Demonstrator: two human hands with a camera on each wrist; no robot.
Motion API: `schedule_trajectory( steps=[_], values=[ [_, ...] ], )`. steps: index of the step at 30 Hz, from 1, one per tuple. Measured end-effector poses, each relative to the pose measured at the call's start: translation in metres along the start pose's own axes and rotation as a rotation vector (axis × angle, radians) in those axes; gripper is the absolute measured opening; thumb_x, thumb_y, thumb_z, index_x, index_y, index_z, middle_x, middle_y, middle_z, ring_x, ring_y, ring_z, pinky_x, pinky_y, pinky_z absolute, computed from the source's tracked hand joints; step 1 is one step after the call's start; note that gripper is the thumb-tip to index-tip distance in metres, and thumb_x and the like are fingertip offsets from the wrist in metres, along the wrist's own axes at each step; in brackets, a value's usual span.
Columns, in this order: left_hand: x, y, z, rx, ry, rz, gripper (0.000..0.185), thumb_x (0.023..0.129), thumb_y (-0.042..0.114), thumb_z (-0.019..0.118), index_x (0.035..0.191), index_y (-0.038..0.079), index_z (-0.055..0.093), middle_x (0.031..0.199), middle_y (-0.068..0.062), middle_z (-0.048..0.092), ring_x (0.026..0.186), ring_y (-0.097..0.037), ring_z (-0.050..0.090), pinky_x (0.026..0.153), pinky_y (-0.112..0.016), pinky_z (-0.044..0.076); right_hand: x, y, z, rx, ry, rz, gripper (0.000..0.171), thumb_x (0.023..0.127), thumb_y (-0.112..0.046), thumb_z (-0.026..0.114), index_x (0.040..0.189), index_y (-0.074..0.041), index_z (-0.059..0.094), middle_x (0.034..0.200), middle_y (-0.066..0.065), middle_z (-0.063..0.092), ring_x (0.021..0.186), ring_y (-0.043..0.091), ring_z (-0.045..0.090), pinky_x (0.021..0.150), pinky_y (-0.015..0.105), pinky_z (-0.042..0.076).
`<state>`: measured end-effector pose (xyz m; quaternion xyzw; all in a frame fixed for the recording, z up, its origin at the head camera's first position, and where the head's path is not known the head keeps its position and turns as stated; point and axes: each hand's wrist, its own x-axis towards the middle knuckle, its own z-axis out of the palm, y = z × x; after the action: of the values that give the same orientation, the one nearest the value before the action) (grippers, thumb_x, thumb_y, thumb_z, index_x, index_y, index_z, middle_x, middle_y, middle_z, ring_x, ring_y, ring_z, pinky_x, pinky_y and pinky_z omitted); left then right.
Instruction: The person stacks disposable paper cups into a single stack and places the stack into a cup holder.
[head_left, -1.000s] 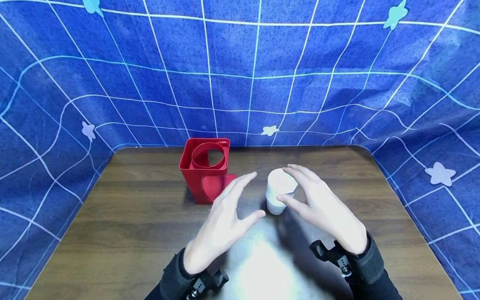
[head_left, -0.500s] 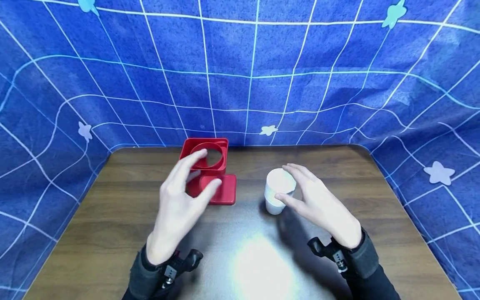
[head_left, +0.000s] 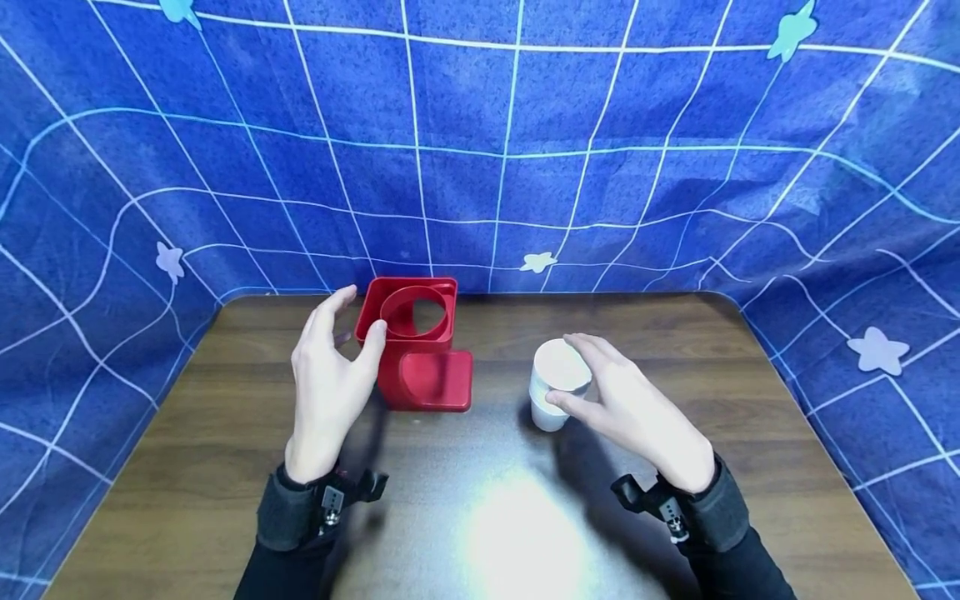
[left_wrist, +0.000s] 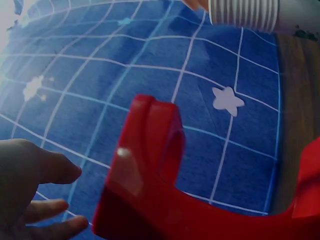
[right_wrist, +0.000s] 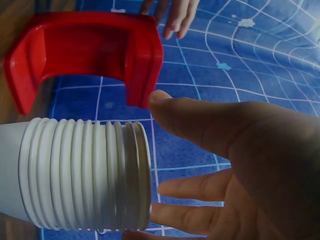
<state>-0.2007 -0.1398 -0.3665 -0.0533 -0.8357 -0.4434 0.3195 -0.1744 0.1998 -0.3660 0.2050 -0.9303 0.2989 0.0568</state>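
A red plastic cup holder [head_left: 417,342] with a round opening on top stands at the back of the wooden table [head_left: 225,433]. My left hand [head_left: 354,321] is spread beside its left side, thumb at the front left corner. In the left wrist view the fingers [left_wrist: 35,192] stay apart from the holder [left_wrist: 150,185]. A stack of white ribbed paper cups [head_left: 557,392] stands to the right. My right hand [head_left: 564,371] cups it loosely, thumb on its side and fingers straight over the rim. The right wrist view shows the stack [right_wrist: 80,175] close to my thumb [right_wrist: 200,122].
A blue cloth with a white grid and pale stars [head_left: 525,150] hangs round the back and both sides of the table. Black wrist mounts [head_left: 330,500] sit on both sleeves. Bare wood with a bright glare [head_left: 517,533] lies between my arms.
My left hand has swung from near the cups leftward and back to the red holder's left side. The right hand has stayed by the cup stack.
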Motion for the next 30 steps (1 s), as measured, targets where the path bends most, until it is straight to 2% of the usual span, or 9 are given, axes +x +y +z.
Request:
schedule_trajectory(
  steps=[6,11,17,22,30],
  values=[
    [0.008,-0.013,0.005,0.036,-0.032,-0.112,0.050,0.096,0.020,0.068,0.142,0.002,0.058,0.141,-0.016,0.063,0.124,-0.034,0.063,0.097,-0.051,0.057,0.001,0.001,0.001,0.000,-0.008,0.016,0.070,0.095,-0.036,0.074,0.148,0.000,0.048,0.148,0.021,0.053,0.137,0.036,0.052,0.115,0.054,0.041],
    [0.011,-0.020,0.007,0.024,-0.093,-0.211,0.050,0.099,0.023,0.063,0.145,0.003,0.056,0.141,-0.018,0.064,0.124,-0.035,0.065,0.101,-0.050,0.054,0.002,0.001,0.003,-0.020,-0.012,0.023,0.071,0.094,-0.036,0.074,0.148,0.002,0.047,0.149,0.024,0.051,0.139,0.039,0.049,0.116,0.055,0.040],
    [0.012,-0.021,0.010,0.038,-0.128,-0.205,0.043,0.102,0.018,0.053,0.143,0.006,0.060,0.138,-0.017,0.066,0.120,-0.035,0.067,0.103,-0.052,0.052,0.003,0.003,0.004,-0.027,-0.012,0.024,0.072,0.094,-0.036,0.074,0.149,0.003,0.047,0.150,0.026,0.049,0.140,0.041,0.048,0.116,0.056,0.039],
    [0.010,-0.018,0.009,0.041,-0.139,-0.234,0.044,0.102,0.015,0.047,0.143,0.008,0.061,0.135,-0.016,0.068,0.115,-0.033,0.068,0.099,-0.052,0.053,0.003,0.005,0.005,-0.030,-0.012,0.020,0.070,0.096,-0.035,0.072,0.149,0.004,0.046,0.150,0.027,0.049,0.140,0.042,0.048,0.116,0.056,0.040],
    [0.007,-0.015,0.005,0.052,-0.157,-0.256,0.045,0.103,0.018,0.046,0.144,0.008,0.060,0.134,-0.016,0.068,0.119,-0.033,0.068,0.104,-0.052,0.052,0.005,0.007,0.007,-0.016,0.000,0.011,0.068,0.096,-0.032,0.073,0.147,0.006,0.047,0.146,0.027,0.052,0.136,0.041,0.052,0.113,0.056,0.042]
  ],
)
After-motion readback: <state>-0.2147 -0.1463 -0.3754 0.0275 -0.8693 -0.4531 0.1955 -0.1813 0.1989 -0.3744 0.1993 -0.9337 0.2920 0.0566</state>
